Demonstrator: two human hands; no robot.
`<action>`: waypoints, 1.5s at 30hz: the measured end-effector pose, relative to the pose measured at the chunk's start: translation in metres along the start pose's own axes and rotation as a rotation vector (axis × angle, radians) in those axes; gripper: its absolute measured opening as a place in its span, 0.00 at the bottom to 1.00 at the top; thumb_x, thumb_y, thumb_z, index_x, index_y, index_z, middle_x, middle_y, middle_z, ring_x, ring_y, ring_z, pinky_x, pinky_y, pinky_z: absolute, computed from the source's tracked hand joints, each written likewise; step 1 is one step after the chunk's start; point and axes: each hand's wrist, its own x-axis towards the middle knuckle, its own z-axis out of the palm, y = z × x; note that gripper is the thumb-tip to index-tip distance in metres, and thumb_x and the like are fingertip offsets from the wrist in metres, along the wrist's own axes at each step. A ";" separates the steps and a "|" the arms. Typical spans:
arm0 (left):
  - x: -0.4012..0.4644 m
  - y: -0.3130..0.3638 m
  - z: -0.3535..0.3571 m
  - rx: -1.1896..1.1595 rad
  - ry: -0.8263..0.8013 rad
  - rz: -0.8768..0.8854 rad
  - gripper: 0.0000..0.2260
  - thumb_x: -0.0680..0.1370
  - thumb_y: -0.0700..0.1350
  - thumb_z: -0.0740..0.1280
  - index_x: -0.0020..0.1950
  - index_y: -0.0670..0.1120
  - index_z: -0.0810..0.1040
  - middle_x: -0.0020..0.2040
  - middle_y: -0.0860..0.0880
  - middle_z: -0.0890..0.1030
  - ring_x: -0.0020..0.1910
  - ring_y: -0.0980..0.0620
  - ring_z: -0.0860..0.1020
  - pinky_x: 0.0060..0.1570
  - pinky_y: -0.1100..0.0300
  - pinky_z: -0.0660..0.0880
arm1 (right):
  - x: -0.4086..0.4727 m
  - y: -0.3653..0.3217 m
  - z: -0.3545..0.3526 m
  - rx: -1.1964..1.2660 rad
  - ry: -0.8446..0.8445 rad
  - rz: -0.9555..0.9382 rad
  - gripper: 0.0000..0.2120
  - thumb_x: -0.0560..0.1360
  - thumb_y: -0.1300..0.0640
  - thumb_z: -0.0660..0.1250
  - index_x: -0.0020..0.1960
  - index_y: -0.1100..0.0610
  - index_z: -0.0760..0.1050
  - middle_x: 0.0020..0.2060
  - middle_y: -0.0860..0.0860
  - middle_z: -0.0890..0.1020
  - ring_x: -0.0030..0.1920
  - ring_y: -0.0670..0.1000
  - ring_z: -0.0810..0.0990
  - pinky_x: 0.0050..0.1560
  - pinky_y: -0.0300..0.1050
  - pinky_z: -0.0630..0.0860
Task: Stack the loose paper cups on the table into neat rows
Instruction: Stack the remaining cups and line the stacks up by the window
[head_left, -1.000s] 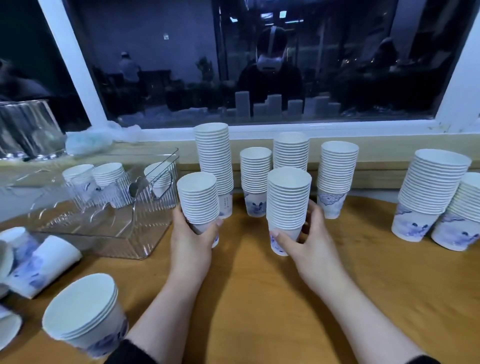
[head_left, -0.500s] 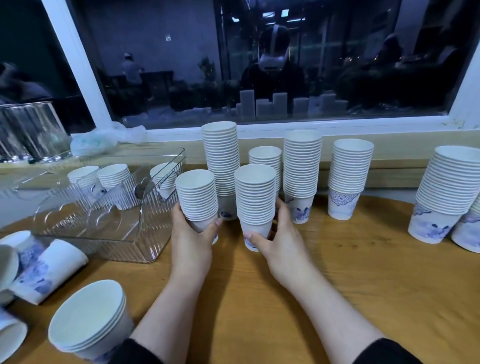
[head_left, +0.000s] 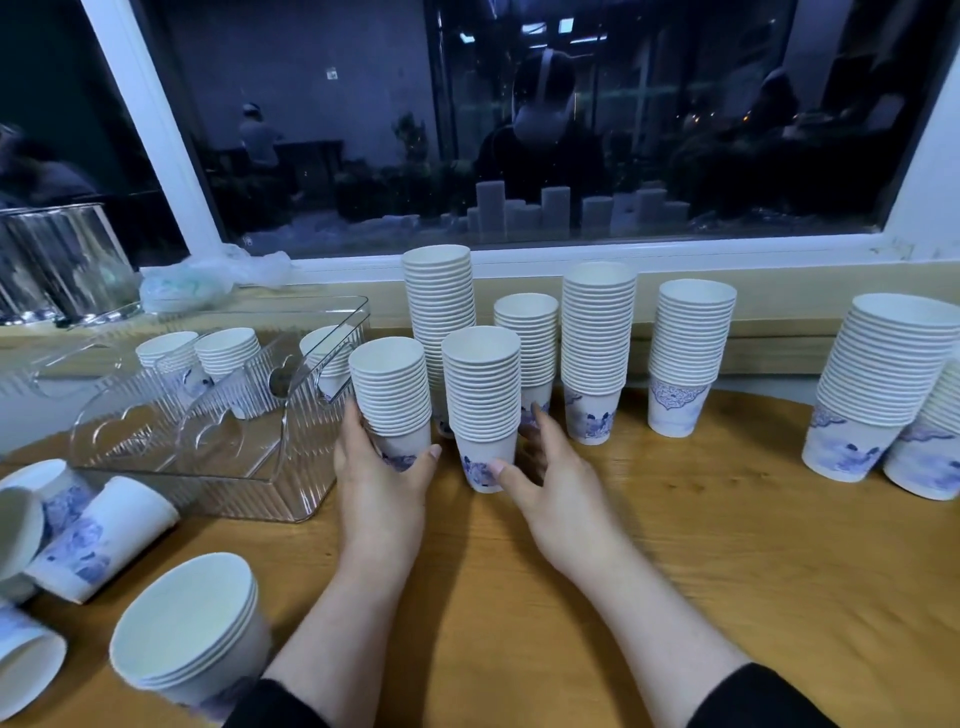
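Observation:
Two short stacks of white paper cups with blue prints stand side by side on the wooden table (head_left: 675, 545). My left hand (head_left: 382, 480) grips the base of the left stack (head_left: 390, 387). My right hand (head_left: 550, 486) holds the base of the right stack (head_left: 483, 387), thumb in front and fingers behind. Behind them a row of taller stacks lines the window ledge: the tallest stack (head_left: 440, 301), a lower one (head_left: 527, 332), a third (head_left: 597, 338) and a fourth (head_left: 688, 348). Loose cups (head_left: 104, 540) lie tipped at the left, and a small nested stack (head_left: 192, 629) stands near me.
A clear plastic bin (head_left: 218, 415) with short cup stacks inside sits to the left of my hands. Two large stacks (head_left: 878, 384) stand at the far right. A crumpled plastic bag (head_left: 208, 280) and a glass container (head_left: 57, 260) rest on the ledge under the dark window.
My right hand has slid its stack leftward until it stands close beside the stack in my left hand. The left hand has stayed nearly in place.

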 end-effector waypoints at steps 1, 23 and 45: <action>-0.004 0.003 -0.001 0.008 0.012 -0.016 0.42 0.71 0.41 0.78 0.80 0.50 0.59 0.74 0.45 0.68 0.72 0.47 0.70 0.73 0.49 0.66 | -0.004 0.001 -0.005 0.028 0.042 0.005 0.33 0.72 0.40 0.68 0.74 0.42 0.62 0.66 0.43 0.77 0.66 0.43 0.75 0.67 0.50 0.73; -0.144 0.126 0.155 -0.276 -0.718 0.142 0.36 0.74 0.51 0.76 0.77 0.58 0.60 0.68 0.56 0.73 0.65 0.63 0.73 0.68 0.58 0.72 | -0.062 0.096 -0.280 -0.037 0.635 0.231 0.46 0.71 0.51 0.76 0.79 0.50 0.51 0.74 0.43 0.65 0.72 0.43 0.68 0.70 0.44 0.67; -0.122 0.136 0.234 -0.319 -0.512 0.146 0.30 0.71 0.44 0.79 0.67 0.56 0.68 0.61 0.62 0.79 0.59 0.67 0.76 0.54 0.74 0.71 | -0.020 0.111 -0.274 -0.005 0.278 0.096 0.30 0.70 0.54 0.77 0.66 0.45 0.65 0.59 0.38 0.79 0.59 0.39 0.78 0.61 0.46 0.74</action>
